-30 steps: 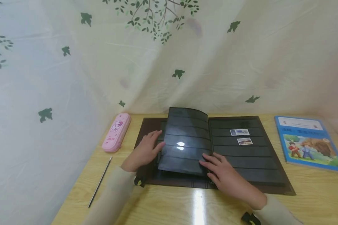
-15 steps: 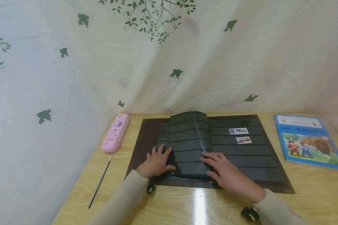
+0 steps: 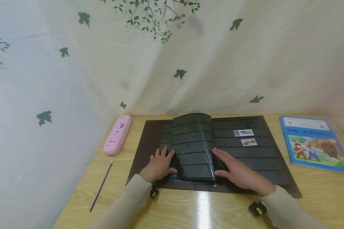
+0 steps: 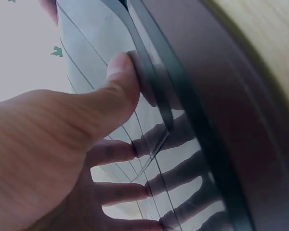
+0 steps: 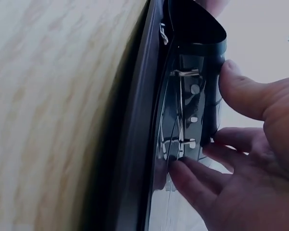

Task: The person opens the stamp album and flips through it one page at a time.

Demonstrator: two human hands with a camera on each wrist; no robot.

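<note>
A stamp album (image 3: 143, 140) with a dark brown cover lies open on the table. Its black page (image 3: 192, 140) arches over the left side, crossed by strip pockets. My left hand (image 3: 158, 167) rests with spread fingers on the left pages, and in the left wrist view its thumb (image 4: 120, 77) touches the raised page. Beside the spine, my right hand (image 3: 238, 171) touches the arched page with extended fingers; metal binder rings (image 5: 185, 142) show there in the right wrist view. Two stamps, an upper stamp (image 3: 243, 133) and a lower stamp (image 3: 249, 142), sit in the right page.
At the left is a pink pencil case (image 3: 118, 135), with a thin metal rod (image 3: 101, 185) in front of it. A blue picture-cover book (image 3: 315, 143) lies to the right. Behind the wooden table (image 3: 172, 210) hangs a pale leaf-print curtain (image 3: 149, 76).
The raised page has come down onto the left side. My left hand shifted from its outer edge onto the left pages, and my right hand slid slightly right to the spine.
</note>
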